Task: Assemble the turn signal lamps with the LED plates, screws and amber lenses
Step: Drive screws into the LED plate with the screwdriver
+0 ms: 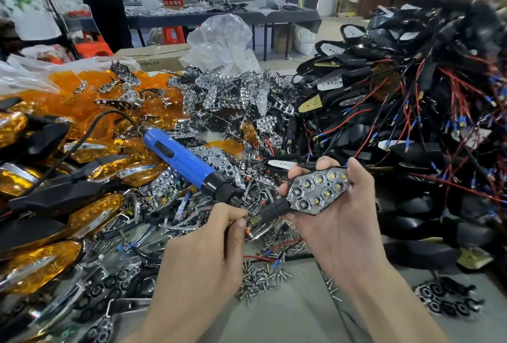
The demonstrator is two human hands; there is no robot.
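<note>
Right hand point(338, 222) grips lamp point(319, 191); left hand point(208, 249) pinches stem point(274, 209); screwdriver point(186, 161) beside.

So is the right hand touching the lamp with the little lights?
Touching. The head view shows the right hand cradling the lamp, with fingertips curled over its far edge and the thumb against its side.

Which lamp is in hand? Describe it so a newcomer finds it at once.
Start at the blue electric screwdriver lying across the central parts pile. Just right of its tip, the right hand holds a black-stalked turn signal lamp. Unlike the finished amber-lensed lamps at left, its chrome honeycomb LED plate is bare, without a lens.
</note>
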